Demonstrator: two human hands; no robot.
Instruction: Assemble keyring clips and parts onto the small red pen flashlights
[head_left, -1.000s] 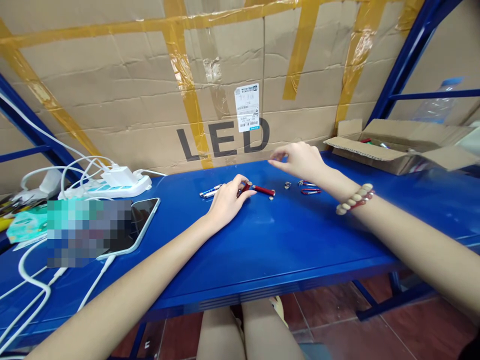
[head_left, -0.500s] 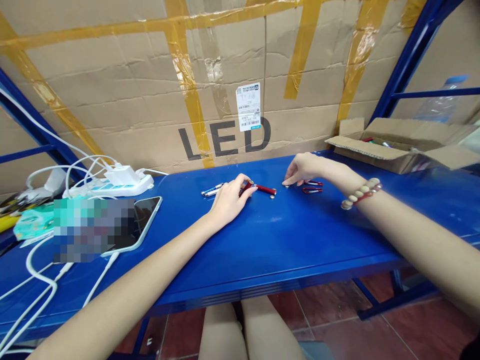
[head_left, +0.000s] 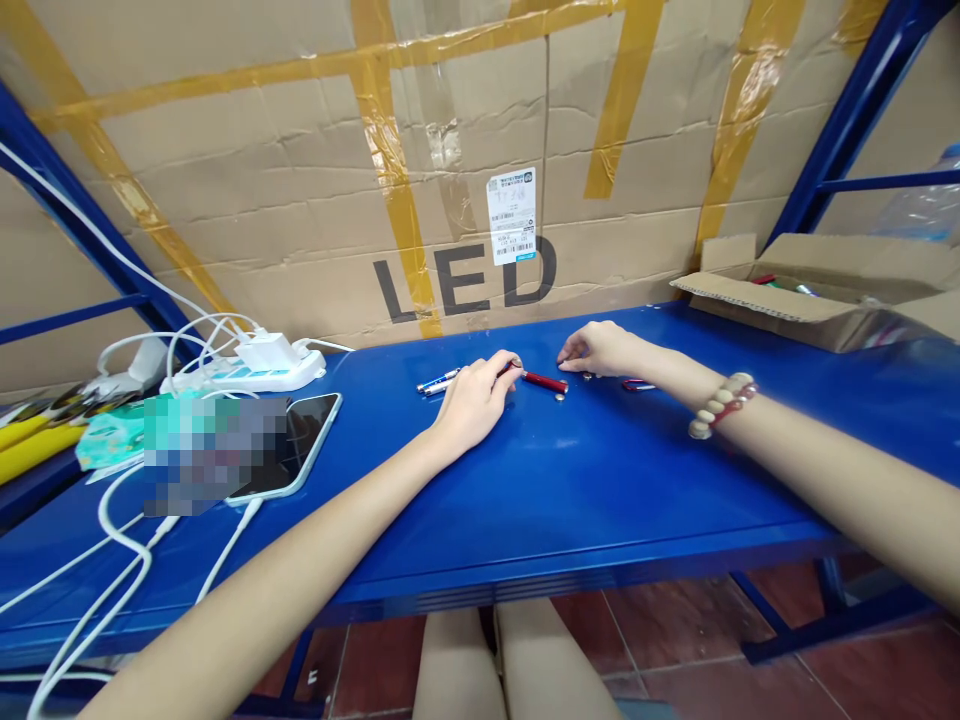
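My left hand (head_left: 480,395) rests on the blue table, thumb and index finger pinched round a small red metal piece (head_left: 511,368) mostly hidden by the fingers. A slim red metal tube (head_left: 546,382) lies just right of those fingertips. By its right end is a small silver disc (head_left: 559,398), like a button cell. My right hand (head_left: 600,350) hovers low over the table with fingertips together; what they hold, if anything, is too small to see. Beneath it lies another small disc (head_left: 587,376). Blue and silver pen-like tubes (head_left: 439,383) lie left of my left hand.
A red clip (head_left: 637,385) lies partly behind my right wrist. An open carton (head_left: 772,300) stands at the right rear. To the left are a phone (head_left: 304,440), a power strip (head_left: 300,372) and white cables. A large cardboard box (head_left: 315,200) backs the table.
My right hand has moved slightly left, off the small disc, toward my left hand. My left hand stays near the red tube. The camera view has shifted a little.
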